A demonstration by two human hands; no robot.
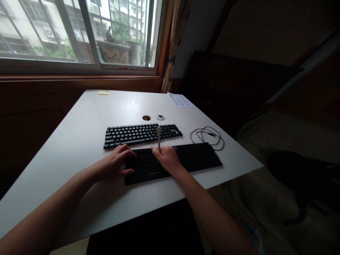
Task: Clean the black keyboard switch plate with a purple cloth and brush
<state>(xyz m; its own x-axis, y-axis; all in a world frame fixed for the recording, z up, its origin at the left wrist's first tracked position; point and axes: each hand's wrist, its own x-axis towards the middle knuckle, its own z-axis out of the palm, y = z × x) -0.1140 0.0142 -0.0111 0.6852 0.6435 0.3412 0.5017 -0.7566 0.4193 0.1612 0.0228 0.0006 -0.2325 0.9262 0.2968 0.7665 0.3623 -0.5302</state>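
A black keyboard base (pixel 198 157), seemingly stripped of its caps, lies slightly slanted near the table's front edge. My left hand (pixel 118 161) holds its left end, with the fingers over the top and the thumb lower down, apart from them. Over the middle of the base, my right hand (pixel 168 157) is closed around a brush with a pale handle (pixel 158 136) that stands up out of the fist. Purple patches show beside this hand, and its lower side is hidden. Just behind the base, dark keycaps (pixel 132 134) lie in rows in keyboard order.
A thin black cable (pixel 208 134) lies coiled at the right. Farther back are a round hole (pixel 146 118) in the white table (pixel 79 134) and a grey ring-like cover (pixel 160 117). Yellow sticky notes (pixel 103 92) and a printed sheet (pixel 180 100) lie at the far edge.
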